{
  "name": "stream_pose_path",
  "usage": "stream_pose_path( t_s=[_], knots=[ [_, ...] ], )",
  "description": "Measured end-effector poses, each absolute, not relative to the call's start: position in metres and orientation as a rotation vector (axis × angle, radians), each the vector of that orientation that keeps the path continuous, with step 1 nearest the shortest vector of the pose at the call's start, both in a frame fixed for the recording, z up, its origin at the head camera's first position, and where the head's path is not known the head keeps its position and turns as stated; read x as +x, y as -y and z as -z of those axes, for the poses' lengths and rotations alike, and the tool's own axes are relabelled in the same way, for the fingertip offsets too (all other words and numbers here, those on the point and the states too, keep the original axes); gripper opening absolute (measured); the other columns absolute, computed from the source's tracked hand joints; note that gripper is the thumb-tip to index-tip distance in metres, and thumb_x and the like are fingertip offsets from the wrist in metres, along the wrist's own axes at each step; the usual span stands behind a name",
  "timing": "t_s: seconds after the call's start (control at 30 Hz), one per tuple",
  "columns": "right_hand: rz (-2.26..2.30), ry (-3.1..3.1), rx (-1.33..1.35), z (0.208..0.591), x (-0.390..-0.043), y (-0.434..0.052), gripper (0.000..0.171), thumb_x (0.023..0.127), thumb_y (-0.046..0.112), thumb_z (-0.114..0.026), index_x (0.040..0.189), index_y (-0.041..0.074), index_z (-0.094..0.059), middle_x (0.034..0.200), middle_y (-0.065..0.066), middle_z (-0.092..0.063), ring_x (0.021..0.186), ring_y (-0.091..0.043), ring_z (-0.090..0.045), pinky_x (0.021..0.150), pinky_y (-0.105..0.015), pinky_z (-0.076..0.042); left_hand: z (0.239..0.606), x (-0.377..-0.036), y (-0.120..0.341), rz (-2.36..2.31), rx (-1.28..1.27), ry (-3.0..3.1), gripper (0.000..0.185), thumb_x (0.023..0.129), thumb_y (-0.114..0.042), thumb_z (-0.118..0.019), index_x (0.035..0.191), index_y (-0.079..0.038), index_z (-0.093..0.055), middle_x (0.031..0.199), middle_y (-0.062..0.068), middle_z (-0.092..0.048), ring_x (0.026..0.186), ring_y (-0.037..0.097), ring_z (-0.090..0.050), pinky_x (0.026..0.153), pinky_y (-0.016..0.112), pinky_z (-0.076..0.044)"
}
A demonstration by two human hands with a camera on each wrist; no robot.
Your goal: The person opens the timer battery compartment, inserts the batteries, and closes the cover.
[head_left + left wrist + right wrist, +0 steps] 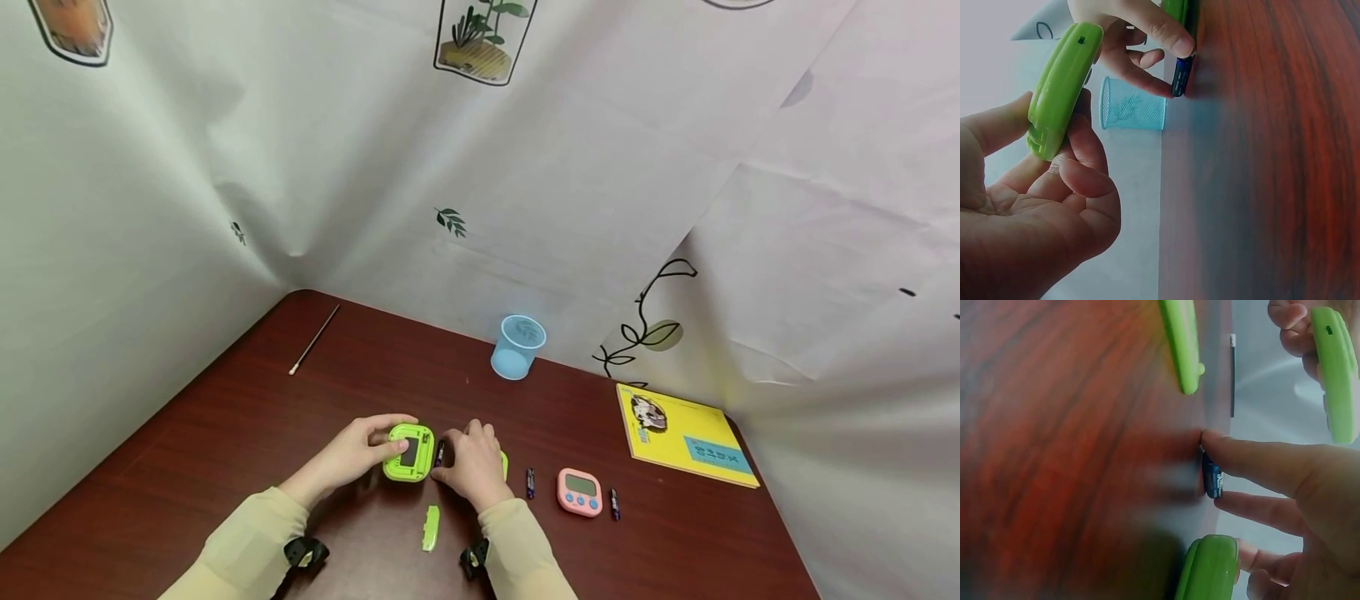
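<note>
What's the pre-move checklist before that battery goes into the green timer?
1. Left hand grips the green timer: ok.
2. Right hand pinches the battery, which rests on the table: ok.
3. Battery bay exposed, cover lying off on the table: ok.
4. Battery polarity against the bay marks: cannot tell.
5. Bay empty: cannot tell.
6. Spare batteries beside the pink timer, clear of the hands: ok.
</note>
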State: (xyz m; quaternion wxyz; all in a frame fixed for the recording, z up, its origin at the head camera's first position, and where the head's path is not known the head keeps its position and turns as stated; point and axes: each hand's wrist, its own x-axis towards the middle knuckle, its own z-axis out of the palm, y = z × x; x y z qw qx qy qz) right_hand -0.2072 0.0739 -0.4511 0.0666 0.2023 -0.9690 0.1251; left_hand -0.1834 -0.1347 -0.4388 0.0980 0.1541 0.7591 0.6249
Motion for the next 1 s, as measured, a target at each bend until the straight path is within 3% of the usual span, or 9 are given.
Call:
stream_pose_path(
  t_s=[0.43, 0.73, 1.0],
  knots=[
    [-0.380, 2.915, 0.602, 0.454, -0.206, -0.073, 0.039, 0.065, 0.036, -0.087, 0.092, 0.013, -0.070, 0.083, -0.002, -0.047, 0.077, -0.018, -0.037, 0.069, -0.034, -0.036, 0.442, -0.185, 0.134, -1.848, 0.475, -2.236, 0.046, 0.094, -0.018, -0.060, 0.133, 0.004, -0.049, 0.113, 0.023, -0.065, 0.098, 0.024, -0.064, 0.073, 0.025, -0.050],
    [-0.626, 2.882, 0.587, 0.448, -0.204, -0.080, 0.041, 0.069, 0.035, -0.084, 0.100, 0.012, -0.070, 0.089, -0.001, -0.057, 0.079, -0.016, -0.042, 0.070, -0.033, -0.040, 0.443, -0.187, 0.133, -1.849, 0.505, -2.227, 0.050, 0.094, -0.021, -0.060, 0.134, 0.006, -0.047, 0.114, 0.024, -0.064, 0.103, 0.032, -0.063, 0.074, 0.024, -0.049],
    [-0.780, 2.797, 0.657, 0.448, -0.199, -0.095, 0.042, 0.074, 0.038, -0.080, 0.106, 0.014, -0.070, 0.092, 0.004, -0.065, 0.080, -0.010, -0.044, 0.077, -0.033, -0.040, 0.440, -0.186, 0.133, -1.842, 0.474, -2.235, 0.050, 0.094, -0.022, -0.061, 0.134, 0.005, -0.048, 0.114, 0.022, -0.065, 0.101, 0.028, -0.064, 0.074, 0.025, -0.050]
  ],
)
